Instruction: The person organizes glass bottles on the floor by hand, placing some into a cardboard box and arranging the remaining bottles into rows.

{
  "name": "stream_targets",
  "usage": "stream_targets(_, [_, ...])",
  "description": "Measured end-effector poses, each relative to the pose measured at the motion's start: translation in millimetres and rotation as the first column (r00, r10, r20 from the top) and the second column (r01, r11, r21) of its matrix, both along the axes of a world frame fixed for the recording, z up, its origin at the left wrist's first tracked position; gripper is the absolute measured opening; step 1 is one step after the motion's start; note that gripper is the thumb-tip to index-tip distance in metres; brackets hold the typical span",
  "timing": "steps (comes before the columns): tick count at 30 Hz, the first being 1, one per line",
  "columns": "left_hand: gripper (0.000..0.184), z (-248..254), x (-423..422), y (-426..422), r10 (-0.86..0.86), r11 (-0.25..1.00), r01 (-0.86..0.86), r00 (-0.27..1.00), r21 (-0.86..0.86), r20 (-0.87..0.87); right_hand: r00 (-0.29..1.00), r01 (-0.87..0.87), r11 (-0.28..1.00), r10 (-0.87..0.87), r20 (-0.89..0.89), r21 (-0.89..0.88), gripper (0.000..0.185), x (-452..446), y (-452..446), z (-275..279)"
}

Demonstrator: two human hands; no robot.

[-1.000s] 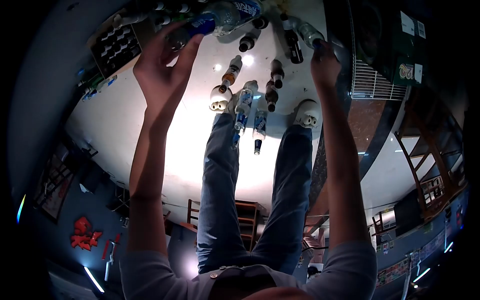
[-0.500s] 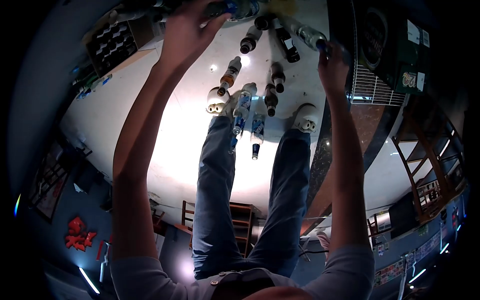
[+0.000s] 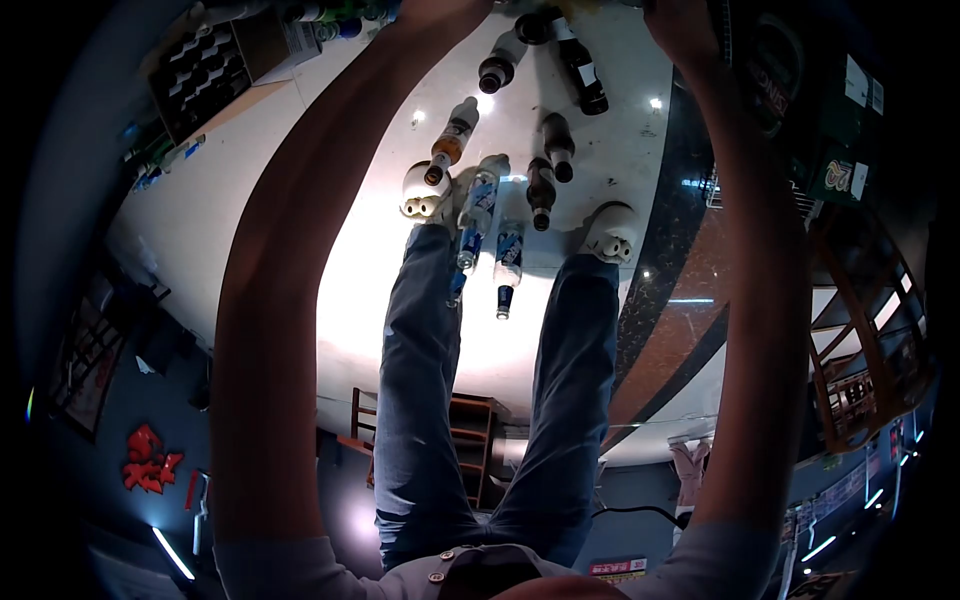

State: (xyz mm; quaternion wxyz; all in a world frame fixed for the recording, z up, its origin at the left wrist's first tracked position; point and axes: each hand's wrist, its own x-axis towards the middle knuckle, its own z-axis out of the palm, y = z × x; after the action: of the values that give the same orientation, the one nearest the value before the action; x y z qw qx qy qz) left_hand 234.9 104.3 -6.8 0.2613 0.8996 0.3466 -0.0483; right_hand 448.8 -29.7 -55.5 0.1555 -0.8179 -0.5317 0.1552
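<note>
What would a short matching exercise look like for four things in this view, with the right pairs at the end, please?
1. Blue-labelled bottles
2. Open carton
3. Green box
4. Red wall decoration

A. Upper right of the picture
B. Lower left of the picture
C. Holding rows of dark bottles
D. On the floor, near the shoes

Pairs: 1-D, 2-C, 3-A, 4-B

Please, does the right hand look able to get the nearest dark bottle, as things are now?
Probably yes: only bare floor shows between the right hand and that dark bottle. The fingers are beyond the picture's top edge, so whether they are free I cannot tell.
</note>
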Motion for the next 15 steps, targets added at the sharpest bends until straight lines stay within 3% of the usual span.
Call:
stream_targets(6, [0.013, -22, 8, -1, -0.047, 0.997, 0.053, 0.995, 0.064, -0.091, 0.999, 0.003, 1.0, -0.001, 0.051, -0.03, 0.019, 3, 7, -1])
stream_targets(8, [0.015, -20, 14, -6, 0.035, 0.999, -0.03, 0.987, 0.032, -0.158, 0.998, 0.003, 1.0, -0.005, -0.064, -0.029, 0.021, 6, 7, 3])
stream_targets(15, [0.015, -37, 14, 5, -0.015, 0.999, 0.02, 0.993, 0.044, -0.114, 0.998, -0.005, 0.999, 0.007, -0.059, 0.039, 0.027, 15, 4, -3])
